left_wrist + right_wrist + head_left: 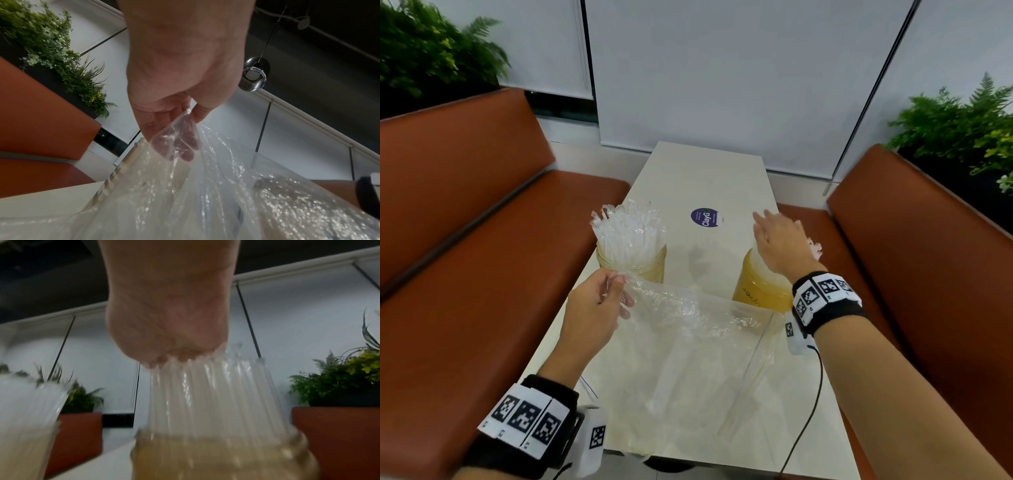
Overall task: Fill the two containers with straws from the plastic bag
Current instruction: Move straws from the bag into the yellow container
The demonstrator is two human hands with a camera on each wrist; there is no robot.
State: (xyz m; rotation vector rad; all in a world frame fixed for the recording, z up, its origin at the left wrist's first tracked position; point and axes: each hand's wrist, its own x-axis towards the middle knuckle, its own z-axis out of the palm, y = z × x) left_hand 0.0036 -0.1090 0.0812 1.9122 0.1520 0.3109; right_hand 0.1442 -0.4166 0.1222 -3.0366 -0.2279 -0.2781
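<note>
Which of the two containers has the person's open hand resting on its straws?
The right container: the right hand lies flat on its straws. The left container has nothing on top.

A pale bench (709,178) runs between two orange-brown padded seats (482,219), with white roller blinds (722,68) behind. Ferns (962,126) top both seat backs. A chrome pendant lamp (255,74), perhaps unlit, hangs from the dark ceiling (329,48).

The pale surface (702,178) carries two yellowish jars of straws, left (631,262) and right (760,284), a round purple sticker (705,217) farther back, and a clear plastic bag (688,359) near.
</note>
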